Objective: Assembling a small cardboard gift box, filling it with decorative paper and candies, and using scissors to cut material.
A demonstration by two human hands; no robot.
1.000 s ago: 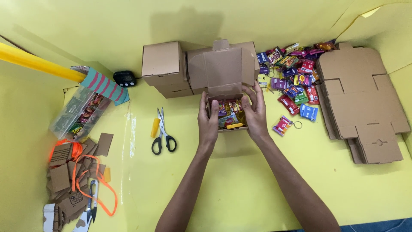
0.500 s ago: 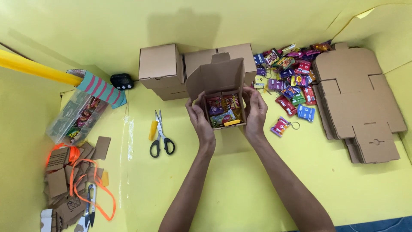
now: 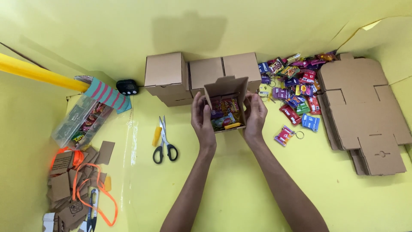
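Gripping opposite sides, a small open box (image 3: pixel 226 105) of sweets is steadied by the left hand (image 3: pixel 203 120) and right hand (image 3: pixel 255 117) near the table's (image 3: pixel 240 193) far edge.

Bright yellow tabletop (image 3: pixel 223 189) and backdrop (image 3: pixel 128 25)

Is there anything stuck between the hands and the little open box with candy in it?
No, nothing visible. The left hand presses one side of the small open cardboard box and the right hand presses the other side. The scissors lie apart on the yellow table, left of the hands.
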